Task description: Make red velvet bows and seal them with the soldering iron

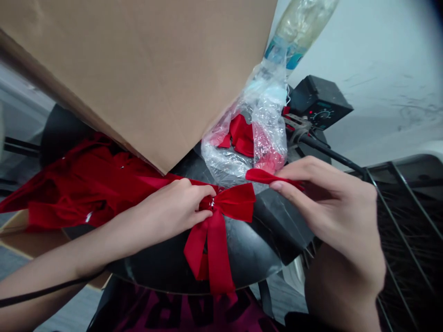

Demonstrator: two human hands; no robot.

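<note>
My left hand (180, 203) pinches the middle of a red ribbon bow (235, 202), where a shiny silver tie shows. Two tails of this bow hang down over the front of the round black table (256, 253). Between thumb and forefinger of my right hand (325, 198) is a red ribbon piece (261, 176), held just above and to the right of the bow. Behind it lies an open clear plastic bag (228, 161) with more red ribbon pieces (242, 136) inside. A pile of red bows (86, 180) covers the left of the table, partly under my left forearm.
A large cardboard box (145, 83) stands over the table's back left. At the back right are a black device with a dial (320, 103) and a bottle-like container (297, 27). Black wire racking (408, 221) is on the right. Another cardboard box (38, 240) sits low at left.
</note>
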